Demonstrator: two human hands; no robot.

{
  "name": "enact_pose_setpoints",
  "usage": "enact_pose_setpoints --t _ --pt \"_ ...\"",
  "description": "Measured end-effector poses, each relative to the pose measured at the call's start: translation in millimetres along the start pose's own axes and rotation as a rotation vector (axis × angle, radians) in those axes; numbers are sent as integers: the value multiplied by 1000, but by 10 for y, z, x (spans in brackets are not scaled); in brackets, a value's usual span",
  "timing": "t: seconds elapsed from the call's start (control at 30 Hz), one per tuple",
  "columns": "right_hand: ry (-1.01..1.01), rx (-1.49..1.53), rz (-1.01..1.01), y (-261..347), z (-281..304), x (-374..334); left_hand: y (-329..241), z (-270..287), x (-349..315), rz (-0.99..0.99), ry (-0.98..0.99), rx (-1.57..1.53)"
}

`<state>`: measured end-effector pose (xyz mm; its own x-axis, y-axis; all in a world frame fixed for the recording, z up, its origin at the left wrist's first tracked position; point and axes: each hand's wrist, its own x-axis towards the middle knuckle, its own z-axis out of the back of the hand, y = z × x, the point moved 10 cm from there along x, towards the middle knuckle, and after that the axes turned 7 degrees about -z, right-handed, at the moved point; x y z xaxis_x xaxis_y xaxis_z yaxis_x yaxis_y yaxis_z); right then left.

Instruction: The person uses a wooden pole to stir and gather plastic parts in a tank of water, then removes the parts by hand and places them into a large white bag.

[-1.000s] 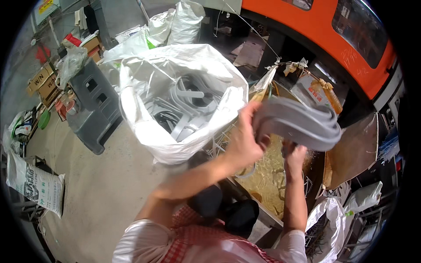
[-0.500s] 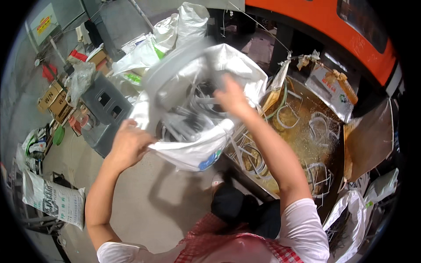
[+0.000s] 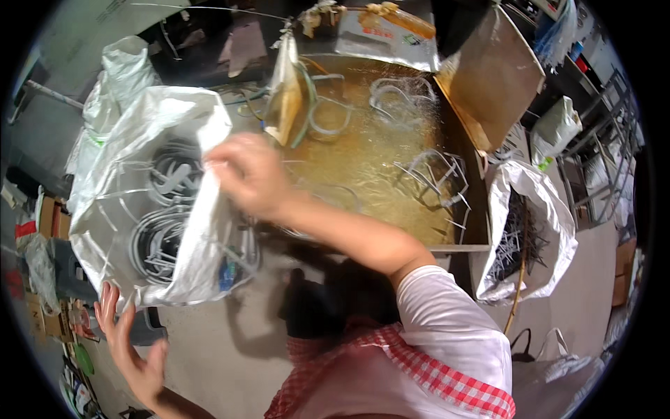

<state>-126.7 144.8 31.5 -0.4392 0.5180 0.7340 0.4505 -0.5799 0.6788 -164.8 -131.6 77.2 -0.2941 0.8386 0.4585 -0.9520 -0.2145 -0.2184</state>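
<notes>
A white woven sack (image 3: 105, 230) stands open at the left, holding many grey curved plastic pieces (image 3: 150, 248) nested in loops. My right hand (image 3: 248, 174) is at the sack's right rim, fingers curled and closed on its edge. Below the sack's near left corner, my left hand (image 3: 132, 353) is spread wide with nothing in it; whether a fingertip touches the sack is hard to tell. To the right lies a wide trough (image 3: 457, 248) of brownish water, in which several pale curved plastic pieces (image 3: 401, 101) sit.
A second white sack (image 3: 562, 241) with dark thin scraps and a stick (image 3: 520, 279) stands right of the trough. A brown-stained board (image 3: 492, 77) leans at the trough's far right. Behind the first sack is another white sack (image 3: 129, 66); a grey plastic stool (image 3: 146, 328) is partly hidden.
The view has swung right, toward the trough. My left hand has let go of the sack's rim and spread. My right hand has moved from over the sack's opening to its right rim.
</notes>
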Motion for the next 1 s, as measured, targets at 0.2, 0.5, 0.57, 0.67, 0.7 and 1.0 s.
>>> enact_pose_setpoints --t 0.2,0.5,0.57,0.67,0.7,1.0 --pt "282 -521 -904 -2540 1728 -2180 -1229 -1874 518 -411 420 -1035" --pt "137 -1091 -1006 -3159 3963 -3015 -1725 -4544 803 210 751 -1290" --pt "50 -1222 -945 -3344 4354 -3023 -1882 -4960 743 193 837 -1392" --pt "136 -1532 -792 -3699 4612 -3128 -1804 -5423 685 105 808 -1181" --pt "181 -1652 -697 -3752 4633 -3155 -1788 -5466 715 120 808 -1122" --pt "178 -1154 -1091 -3656 4258 -3236 -1589 -5804 740 21 924 -596"
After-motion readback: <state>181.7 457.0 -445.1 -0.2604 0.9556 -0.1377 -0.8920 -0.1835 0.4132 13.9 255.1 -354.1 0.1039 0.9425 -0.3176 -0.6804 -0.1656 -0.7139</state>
